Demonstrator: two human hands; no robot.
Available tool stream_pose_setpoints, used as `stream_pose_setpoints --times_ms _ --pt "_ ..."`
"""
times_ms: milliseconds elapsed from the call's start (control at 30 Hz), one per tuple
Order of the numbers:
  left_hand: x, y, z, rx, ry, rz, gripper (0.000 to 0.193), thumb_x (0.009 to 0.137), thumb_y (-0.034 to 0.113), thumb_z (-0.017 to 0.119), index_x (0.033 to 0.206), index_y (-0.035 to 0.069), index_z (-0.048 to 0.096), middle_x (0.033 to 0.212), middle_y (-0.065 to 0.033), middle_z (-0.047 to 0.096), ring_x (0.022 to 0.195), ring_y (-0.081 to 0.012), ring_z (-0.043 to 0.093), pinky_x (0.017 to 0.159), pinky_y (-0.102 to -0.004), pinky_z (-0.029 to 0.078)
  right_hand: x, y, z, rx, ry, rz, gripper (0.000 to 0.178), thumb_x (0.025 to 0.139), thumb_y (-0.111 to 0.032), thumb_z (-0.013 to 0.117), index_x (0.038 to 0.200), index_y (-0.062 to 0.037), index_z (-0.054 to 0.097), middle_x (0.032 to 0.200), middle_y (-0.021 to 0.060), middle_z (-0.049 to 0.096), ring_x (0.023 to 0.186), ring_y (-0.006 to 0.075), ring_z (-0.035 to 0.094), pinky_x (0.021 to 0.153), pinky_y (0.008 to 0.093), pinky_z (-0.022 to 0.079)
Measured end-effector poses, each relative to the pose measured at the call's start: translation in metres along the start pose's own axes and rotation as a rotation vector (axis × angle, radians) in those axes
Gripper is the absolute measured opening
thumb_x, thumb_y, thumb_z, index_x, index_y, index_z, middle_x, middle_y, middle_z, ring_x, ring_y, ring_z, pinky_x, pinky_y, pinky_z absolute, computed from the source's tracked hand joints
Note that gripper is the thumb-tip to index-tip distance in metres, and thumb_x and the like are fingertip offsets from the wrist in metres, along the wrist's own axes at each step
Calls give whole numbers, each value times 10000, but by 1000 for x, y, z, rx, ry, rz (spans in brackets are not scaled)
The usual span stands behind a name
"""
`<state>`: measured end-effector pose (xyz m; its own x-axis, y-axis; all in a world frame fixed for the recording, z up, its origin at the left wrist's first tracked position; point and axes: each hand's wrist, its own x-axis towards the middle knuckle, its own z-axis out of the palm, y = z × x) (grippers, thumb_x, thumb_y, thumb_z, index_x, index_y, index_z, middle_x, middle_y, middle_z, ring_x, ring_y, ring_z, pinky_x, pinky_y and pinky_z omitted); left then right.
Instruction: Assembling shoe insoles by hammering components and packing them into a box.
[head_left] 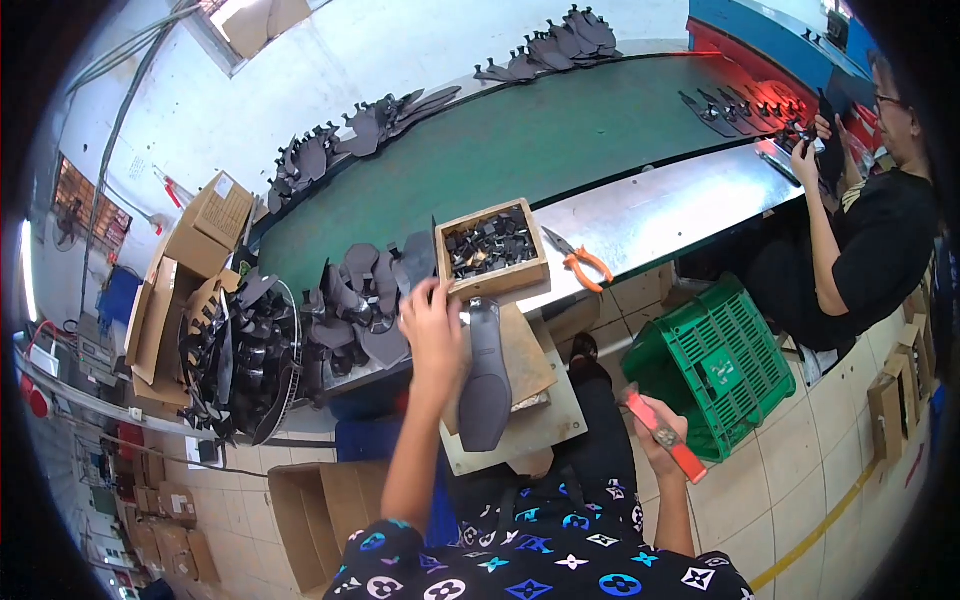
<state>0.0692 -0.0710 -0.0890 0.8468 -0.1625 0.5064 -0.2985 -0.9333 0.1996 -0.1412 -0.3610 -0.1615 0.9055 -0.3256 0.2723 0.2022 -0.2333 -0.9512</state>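
Observation:
A dark grey insole-shaped shoe piece (485, 385) lies lengthwise in front of me, partly over a brown board (530, 360) on a pale metal plate (560, 428). My left hand (435, 335) is raised beside its far, narrow end, near the corner of a wooden box (543, 275) of small black parts. Its fingers are bent and smeared by motion; whether they pinch anything is unclear. Low on the right, my right hand (660, 440) is closed around a red tool (688, 464) with a greyish middle; its exact kind is hard to make out.
Orange-handled pliers (578, 260) lie right of the box. Stacked grey shoe pieces (365, 285) and a full round basket (290, 370) stand left. Behind runs a green conveyor belt (600, 130). A green crate (720, 365) stands right, near a seated co-worker (850, 240). Open carton (300, 520) lower left.

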Motion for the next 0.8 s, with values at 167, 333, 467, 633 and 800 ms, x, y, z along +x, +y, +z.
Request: stream_pose_setpoints --times_ms 167,333,467,633,800 --pt "111 -33 46 459 -287 367 160 800 115 621 916 122 732 1094 -69 639 1120 -244 541 840 -405 426 14 -10 1 122 -99 221 175 886 -138 665 997 -18 726 610 -14 604 513 62 573 505 208 414" --pt "149 -33 74 737 -518 804 109 779 129 642 834 149 734 985 -45 686 988 -204 629 775 -384 451 31 -11 19 30 -36 10 156 883 -96 663 964 21 726 792 111 733 619 102 660 568 260 495" --pt "157 -39 61 601 -594 922 80 757 98 636 792 111 707 919 -52 673 910 -224 657 808 -382 497 39 -17 28 62 -62 3 143 878 -75 662 951 31 724 792 113 732 641 141 687 581 265 506" --pt "152 -54 59 323 -607 938 120 769 80 620 865 96 691 902 -54 658 957 -250 635 830 -387 502 53 -22 38 70 -59 -62 148 891 -87 655 950 29 725 800 116 734 645 136 684 585 269 511" --pt "148 -55 64 303 -490 813 79 722 72 652 785 106 685 840 -79 664 924 -286 636 798 -395 509 57 -25 53 118 -23 -58 160 895 -124 662 940 11 734 772 116 727 635 133 679 574 268 503"
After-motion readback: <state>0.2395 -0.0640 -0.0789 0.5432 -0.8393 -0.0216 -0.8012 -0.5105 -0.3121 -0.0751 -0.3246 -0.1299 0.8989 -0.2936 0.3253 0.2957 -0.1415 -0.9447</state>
